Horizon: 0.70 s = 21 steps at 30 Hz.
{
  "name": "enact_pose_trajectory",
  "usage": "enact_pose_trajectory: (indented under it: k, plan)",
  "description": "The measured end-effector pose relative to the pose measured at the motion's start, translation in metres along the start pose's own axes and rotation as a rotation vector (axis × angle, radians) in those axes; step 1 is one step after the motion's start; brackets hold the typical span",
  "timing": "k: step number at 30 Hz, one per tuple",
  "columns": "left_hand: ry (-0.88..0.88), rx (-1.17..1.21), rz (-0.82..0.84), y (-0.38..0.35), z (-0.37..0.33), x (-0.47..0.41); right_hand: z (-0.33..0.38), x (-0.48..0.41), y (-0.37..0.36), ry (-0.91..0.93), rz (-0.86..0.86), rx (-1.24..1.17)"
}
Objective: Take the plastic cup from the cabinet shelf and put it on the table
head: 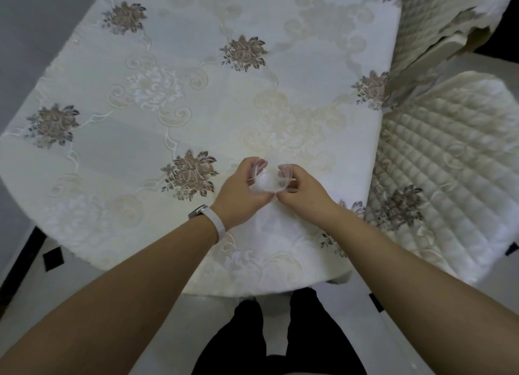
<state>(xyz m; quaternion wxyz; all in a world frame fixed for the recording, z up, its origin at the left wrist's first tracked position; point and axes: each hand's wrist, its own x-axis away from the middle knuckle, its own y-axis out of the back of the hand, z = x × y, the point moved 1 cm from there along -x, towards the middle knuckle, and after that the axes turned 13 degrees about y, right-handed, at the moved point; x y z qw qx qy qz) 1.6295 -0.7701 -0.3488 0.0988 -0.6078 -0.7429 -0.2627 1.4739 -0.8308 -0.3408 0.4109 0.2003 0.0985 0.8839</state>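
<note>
Left hand (pixel 241 193) and right hand (pixel 304 187) grip the plastic cup (pixel 268 181) above open table (pixel 168 99), near its edge.

Soft, even, rather dim light, faint shadows, slight overall blur, and strong wide-angle bending toward the edges

Both bare forearms reach forward from the near edge and converge toward the middle. The left hand (pixel 241 190) sits just left of centre, fingers (pixel 259 164) curled round the far side of a clear plastic cup (pixel 268 181), thumb toward the near side. A white wristband (pixel 214 220) circles the left wrist. The right hand (pixel 304 187) mirrors it from the right, fingertips hooked over the cup's rim. The two hands nearly touch at the thumbs. Dark-trousered legs (pixel 280 343) stand below.
</note>
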Motion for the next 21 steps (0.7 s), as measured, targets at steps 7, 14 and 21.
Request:
enact_pose_trajectory:
  k: [7,14,21]
  plan:
    - [0.035,0.02,-0.059,-0.011,0.009,-0.001,-0.004,0.001,0.003,0.033,0.005,0.009]
    - [0.081,0.061,-0.072,-0.017,0.014,-0.001,-0.005,0.001,0.006,0.024,0.024,0.019]
    - [0.059,0.071,-0.049,-0.02,0.014,0.005,-0.005,0.002,0.011,0.009,0.043,0.058]
